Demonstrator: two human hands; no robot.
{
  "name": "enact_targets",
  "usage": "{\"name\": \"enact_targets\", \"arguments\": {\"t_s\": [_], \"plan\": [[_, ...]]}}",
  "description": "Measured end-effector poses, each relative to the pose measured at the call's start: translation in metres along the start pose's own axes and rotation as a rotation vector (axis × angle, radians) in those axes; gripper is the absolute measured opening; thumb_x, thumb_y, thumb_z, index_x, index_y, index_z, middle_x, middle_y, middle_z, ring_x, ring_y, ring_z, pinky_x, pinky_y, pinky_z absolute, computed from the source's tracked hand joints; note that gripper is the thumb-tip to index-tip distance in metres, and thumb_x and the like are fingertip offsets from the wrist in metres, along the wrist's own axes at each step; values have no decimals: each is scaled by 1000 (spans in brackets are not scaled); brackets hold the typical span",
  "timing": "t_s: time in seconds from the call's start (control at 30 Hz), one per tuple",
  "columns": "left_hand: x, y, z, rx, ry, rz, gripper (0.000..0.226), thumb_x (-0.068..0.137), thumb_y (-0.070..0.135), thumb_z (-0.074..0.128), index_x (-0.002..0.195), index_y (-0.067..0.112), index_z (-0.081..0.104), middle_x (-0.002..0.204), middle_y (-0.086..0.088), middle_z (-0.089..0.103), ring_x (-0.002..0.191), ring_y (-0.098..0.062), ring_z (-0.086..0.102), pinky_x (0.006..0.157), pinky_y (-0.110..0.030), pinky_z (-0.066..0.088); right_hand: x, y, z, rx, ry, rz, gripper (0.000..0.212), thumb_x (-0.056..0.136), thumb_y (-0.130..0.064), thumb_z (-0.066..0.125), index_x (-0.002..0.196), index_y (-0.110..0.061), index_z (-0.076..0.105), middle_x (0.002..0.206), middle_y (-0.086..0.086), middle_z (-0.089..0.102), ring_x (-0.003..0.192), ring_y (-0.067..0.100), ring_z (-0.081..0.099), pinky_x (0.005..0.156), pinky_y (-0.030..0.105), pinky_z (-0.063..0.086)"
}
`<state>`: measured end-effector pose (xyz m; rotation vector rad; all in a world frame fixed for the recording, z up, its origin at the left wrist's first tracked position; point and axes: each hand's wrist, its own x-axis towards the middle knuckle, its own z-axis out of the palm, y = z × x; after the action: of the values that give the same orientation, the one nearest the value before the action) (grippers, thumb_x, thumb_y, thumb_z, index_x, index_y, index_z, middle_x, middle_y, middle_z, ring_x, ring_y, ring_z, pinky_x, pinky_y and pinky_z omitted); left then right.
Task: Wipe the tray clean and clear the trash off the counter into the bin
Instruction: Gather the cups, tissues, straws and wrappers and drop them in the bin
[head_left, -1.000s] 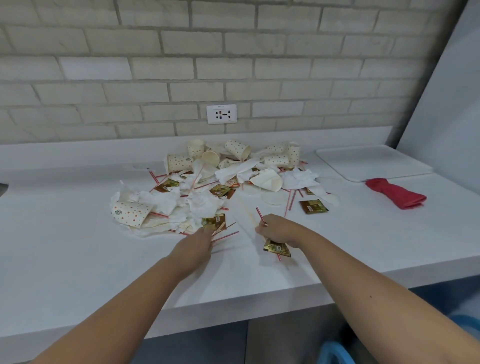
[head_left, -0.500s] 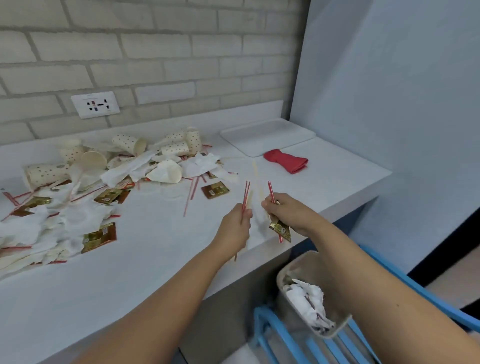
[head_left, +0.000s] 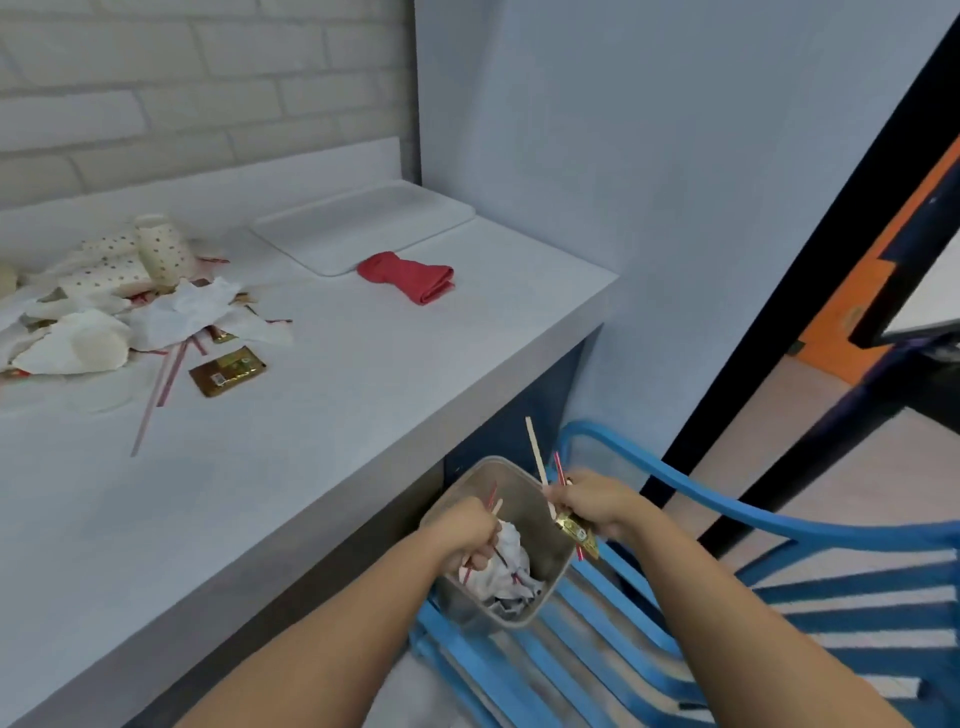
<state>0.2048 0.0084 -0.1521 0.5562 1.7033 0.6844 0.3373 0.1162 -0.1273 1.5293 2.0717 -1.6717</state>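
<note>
My left hand (head_left: 470, 535) is closed around red straws and a wooden stirrer, right over the grey bin (head_left: 545, 597). My right hand (head_left: 597, 501) grips a wooden stirrer, a red straw and a gold sachet (head_left: 577, 532) above the bin's right rim. Crumpled white paper lies inside the bin. On the white counter (head_left: 322, 415), a pile of dotted paper cups, napkins and straws (head_left: 119, 306) sits at the left, with a loose gold sachet (head_left: 227, 371) beside it. The white tray (head_left: 363, 223) lies at the counter's back right corner, a red cloth (head_left: 408, 276) just in front of it.
The bin rests on a blue slatted chair (head_left: 727, 571) below the counter's front edge. A pale blue wall (head_left: 649, 182) closes the counter's right end. A dark door frame (head_left: 810, 270) slants across at the right, an open floor beyond it.
Both hands have left the counter with the straws, stirrers and sachet and now hover over the bin. My view has swung right and down from the trash pile.
</note>
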Motion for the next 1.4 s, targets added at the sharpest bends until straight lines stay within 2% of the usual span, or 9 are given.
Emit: {"name": "enact_targets", "arguments": {"t_s": [0.2,0.33,0.5,0.63,0.83,0.97,1.13,1.3,1.4], "plan": [[30,-22,12,-193,130,-181,34,94,-2,22,67,8,41,57,-6,40,42,-12,35,37,-18,31,17,21,20,-100,-97,176,6,90,-11,55,90,-6,52,84,10,58,69,19,56,67,31,52],[35,-17,10,-259,105,-150,22,96,18,41,90,7,59,91,-13,63,79,-23,59,72,-32,50,35,21,31,-199,-72,150,22,88,-29,60,81,-9,54,95,12,61,84,24,58,78,34,48],[33,-18,1,-306,163,-118,23,94,14,45,89,3,64,80,-13,66,74,-27,64,66,-32,54,40,11,34,-209,80,86,43,90,-34,59,115,1,57,115,15,63,108,28,61,97,40,48],[22,-15,-3,-287,236,-70,26,96,10,43,75,6,59,66,-6,57,57,-16,52,42,-18,41,43,3,38,-204,115,19,38,88,-42,60,101,-8,53,105,12,58,95,21,56,93,39,47],[0,-3,-11,-174,310,45,32,98,15,39,129,9,42,113,-12,56,94,-17,56,67,-20,42,47,-7,54,-163,108,-3,73,83,-59,56,140,-17,37,147,11,33,133,30,39,110,44,36],[-15,-2,-19,-103,361,116,52,96,19,45,144,7,28,141,-13,42,115,-21,48,91,-30,43,43,-22,55,-297,101,-55,40,90,-38,56,119,-11,60,122,10,57,108,25,57,90,31,47],[-34,3,-28,-72,447,286,36,95,15,46,130,8,43,117,-7,56,104,-22,56,94,-35,47,22,-63,52,-269,30,-178,16,92,-20,55,95,-8,65,83,4,65,72,16,58,63,24,47],[-67,14,-48,-62,628,547,12,94,10,45,102,16,52,81,5,54,67,-12,58,59,-15,49,-11,-124,52,-306,-31,-324,26,93,-29,56,73,-13,56,61,0,61,48,10,51,46,19,36],[-89,16,-67,-34,718,615,13,94,12,46,104,18,51,86,2,57,69,-14,60,64,-22,49,-30,-157,65,-329,-37,-406,20,92,-22,55,75,-12,60,60,2,61,47,10,46,45,19,32]]}}
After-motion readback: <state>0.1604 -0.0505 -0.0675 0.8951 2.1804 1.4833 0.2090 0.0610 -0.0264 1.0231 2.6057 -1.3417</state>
